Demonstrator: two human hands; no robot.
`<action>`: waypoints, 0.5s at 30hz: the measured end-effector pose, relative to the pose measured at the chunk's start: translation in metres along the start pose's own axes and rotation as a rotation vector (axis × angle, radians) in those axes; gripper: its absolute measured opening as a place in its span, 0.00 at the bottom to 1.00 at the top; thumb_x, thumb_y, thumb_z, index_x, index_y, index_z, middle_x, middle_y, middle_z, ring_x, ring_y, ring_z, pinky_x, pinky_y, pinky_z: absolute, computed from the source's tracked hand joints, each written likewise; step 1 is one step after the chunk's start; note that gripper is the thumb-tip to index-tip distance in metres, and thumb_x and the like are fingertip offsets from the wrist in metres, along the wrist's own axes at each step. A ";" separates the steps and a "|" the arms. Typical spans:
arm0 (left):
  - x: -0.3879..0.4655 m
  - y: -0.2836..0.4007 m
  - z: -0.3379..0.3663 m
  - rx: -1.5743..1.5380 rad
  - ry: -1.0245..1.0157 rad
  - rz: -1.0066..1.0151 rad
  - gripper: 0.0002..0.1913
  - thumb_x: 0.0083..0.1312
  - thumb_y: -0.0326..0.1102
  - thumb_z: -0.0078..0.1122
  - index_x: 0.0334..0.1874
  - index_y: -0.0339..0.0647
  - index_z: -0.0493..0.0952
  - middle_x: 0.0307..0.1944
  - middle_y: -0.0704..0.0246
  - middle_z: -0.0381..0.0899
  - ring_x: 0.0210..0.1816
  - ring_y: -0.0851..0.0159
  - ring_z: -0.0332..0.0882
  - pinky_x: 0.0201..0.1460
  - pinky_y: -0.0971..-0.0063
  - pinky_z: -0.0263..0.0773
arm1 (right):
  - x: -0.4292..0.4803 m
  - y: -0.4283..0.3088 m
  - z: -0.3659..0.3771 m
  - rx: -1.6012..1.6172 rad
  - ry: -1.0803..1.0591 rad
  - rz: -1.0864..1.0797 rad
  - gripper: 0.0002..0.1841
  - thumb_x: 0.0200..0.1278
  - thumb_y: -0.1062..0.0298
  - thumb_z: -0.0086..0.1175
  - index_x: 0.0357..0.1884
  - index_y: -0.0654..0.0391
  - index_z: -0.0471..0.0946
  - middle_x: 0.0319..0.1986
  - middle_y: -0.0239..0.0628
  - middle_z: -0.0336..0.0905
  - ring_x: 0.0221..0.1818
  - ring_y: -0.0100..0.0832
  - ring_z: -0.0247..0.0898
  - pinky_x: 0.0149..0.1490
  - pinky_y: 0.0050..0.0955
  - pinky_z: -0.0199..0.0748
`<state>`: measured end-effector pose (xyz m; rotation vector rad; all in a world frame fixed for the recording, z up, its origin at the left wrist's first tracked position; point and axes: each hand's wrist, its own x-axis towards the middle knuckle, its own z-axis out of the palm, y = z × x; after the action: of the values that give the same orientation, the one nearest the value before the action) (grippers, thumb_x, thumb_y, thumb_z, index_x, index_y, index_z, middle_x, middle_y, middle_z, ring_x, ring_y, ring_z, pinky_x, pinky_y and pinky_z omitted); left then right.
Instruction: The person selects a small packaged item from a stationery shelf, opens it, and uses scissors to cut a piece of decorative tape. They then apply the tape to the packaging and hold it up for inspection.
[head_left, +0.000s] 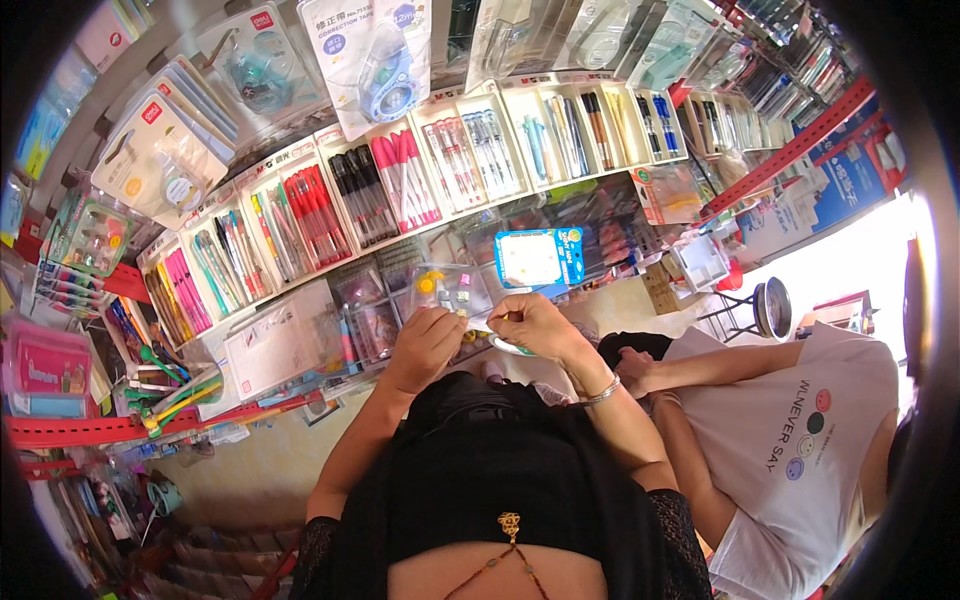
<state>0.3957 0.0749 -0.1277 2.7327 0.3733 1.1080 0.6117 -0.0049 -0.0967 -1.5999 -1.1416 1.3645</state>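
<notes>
My left hand (429, 346) pinches the near edge of a clear plastic package (448, 289) with small yellow, grey and pink pieces inside. My right hand (538, 327), a silver bracelet at its wrist, is curled beside it. Its thumb and fingertips close on a small white piece (480, 322), partly hidden by the fingers. Beneath the right hand shows a white item with a green edge (511, 346), too covered to name. Just beyond the right hand lies a blue-bordered card pack (538, 257), its middle bright with glare.
A long white pen tray (409, 232) with many pens in compartments spans the shelf. Packaged correction tapes (373, 60) hang above it. At right, a person in a white T-shirt (806, 450) stands close to my right arm. Red perforated shelf rails (787, 157) jut in.
</notes>
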 end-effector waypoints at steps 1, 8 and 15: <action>0.001 0.001 0.000 0.004 0.001 -0.004 0.13 0.55 0.26 0.66 0.44 0.35 0.82 0.43 0.67 0.80 0.48 0.60 0.79 0.50 0.66 0.75 | 0.001 0.002 -0.001 0.041 -0.018 0.021 0.04 0.67 0.73 0.63 0.38 0.63 0.84 0.24 0.23 0.77 0.27 0.13 0.65 0.30 0.19 0.65; 0.003 0.003 0.000 0.076 0.073 -0.045 0.15 0.54 0.24 0.68 0.45 0.35 0.82 0.41 0.66 0.80 0.47 0.56 0.79 0.49 0.63 0.74 | 0.001 -0.008 -0.004 -0.317 0.127 -0.260 0.07 0.67 0.68 0.63 0.39 0.61 0.85 0.27 0.34 0.83 0.30 0.27 0.76 0.38 0.29 0.74; 0.002 0.006 0.006 0.157 0.097 -0.104 0.13 0.56 0.22 0.68 0.45 0.38 0.81 0.41 0.67 0.79 0.47 0.56 0.79 0.50 0.61 0.73 | -0.006 -0.053 -0.011 -0.620 0.162 -0.166 0.12 0.61 0.54 0.61 0.37 0.51 0.87 0.35 0.44 0.86 0.44 0.49 0.82 0.48 0.46 0.79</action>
<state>0.4023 0.0696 -0.1295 2.7610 0.6351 1.2358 0.6139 0.0079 -0.0440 -1.9372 -1.6549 0.7888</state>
